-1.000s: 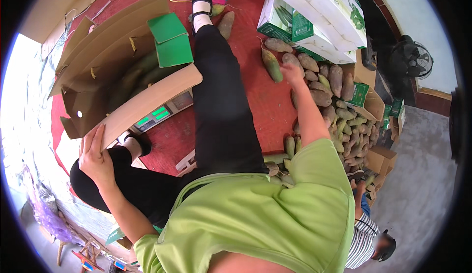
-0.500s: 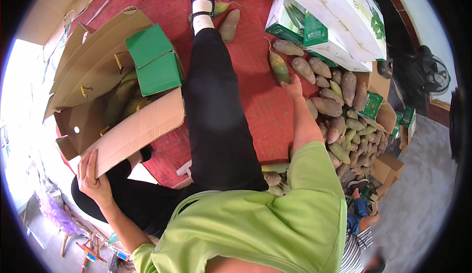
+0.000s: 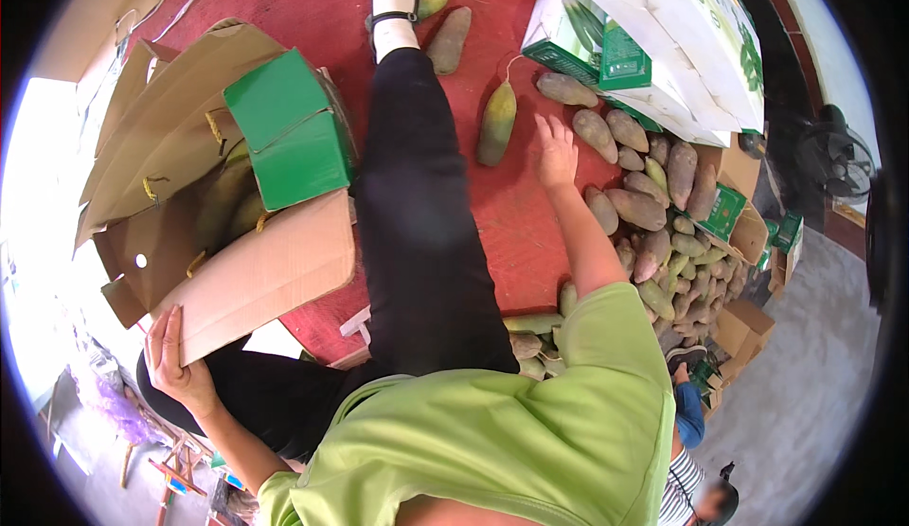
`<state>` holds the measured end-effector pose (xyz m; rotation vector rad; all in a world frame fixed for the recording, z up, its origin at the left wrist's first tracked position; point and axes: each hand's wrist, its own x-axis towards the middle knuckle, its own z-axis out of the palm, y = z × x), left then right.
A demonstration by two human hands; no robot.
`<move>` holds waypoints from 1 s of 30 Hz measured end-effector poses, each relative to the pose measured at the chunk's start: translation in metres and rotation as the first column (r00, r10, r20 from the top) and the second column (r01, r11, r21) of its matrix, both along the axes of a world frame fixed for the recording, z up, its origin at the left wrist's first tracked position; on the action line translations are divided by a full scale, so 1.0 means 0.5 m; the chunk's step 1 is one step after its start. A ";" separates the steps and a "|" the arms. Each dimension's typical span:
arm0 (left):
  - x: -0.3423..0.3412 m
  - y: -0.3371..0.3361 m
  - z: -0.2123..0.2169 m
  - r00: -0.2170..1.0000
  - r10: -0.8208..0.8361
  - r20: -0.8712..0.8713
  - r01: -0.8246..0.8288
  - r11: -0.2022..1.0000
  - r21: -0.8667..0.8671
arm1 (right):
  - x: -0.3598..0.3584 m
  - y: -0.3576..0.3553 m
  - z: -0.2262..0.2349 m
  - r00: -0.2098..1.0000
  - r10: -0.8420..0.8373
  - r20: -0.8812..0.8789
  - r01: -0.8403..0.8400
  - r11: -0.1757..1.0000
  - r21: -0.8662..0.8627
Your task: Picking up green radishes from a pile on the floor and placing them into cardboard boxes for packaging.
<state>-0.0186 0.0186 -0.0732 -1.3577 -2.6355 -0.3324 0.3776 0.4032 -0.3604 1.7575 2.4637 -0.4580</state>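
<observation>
Our left hand (image 3: 175, 360) clamps its grip on the near flap of the cardboard box (image 3: 256, 275), already partly filled. Farther right, our right hand (image 3: 556, 152) reaches, fingers apart, toward the mangoes (image 3: 653, 209); many remain on the floor.

Brown carton (image 3: 256, 275), white-green boxes (image 3: 682, 43)

Carton (image 3: 218, 195) left, probably mangoes (image 3: 653, 213) right.
</observation>
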 end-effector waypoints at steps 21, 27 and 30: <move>-0.009 0.021 0.023 0.999 -0.015 -0.034 0.016 1.000 0.027 | -0.272 0.051 -0.068 0.470 0.786 0.401 -0.831 0.547 -0.100; -0.017 0.014 0.022 0.999 -0.029 -0.038 0.030 0.999 0.041 | -0.128 0.000 -0.083 0.879 0.368 0.304 -0.297 0.920 -0.254; -0.017 0.013 0.025 0.997 -0.042 -0.058 0.045 0.998 0.049 | -0.075 -0.037 -0.049 0.964 0.003 0.266 0.105 0.914 -0.392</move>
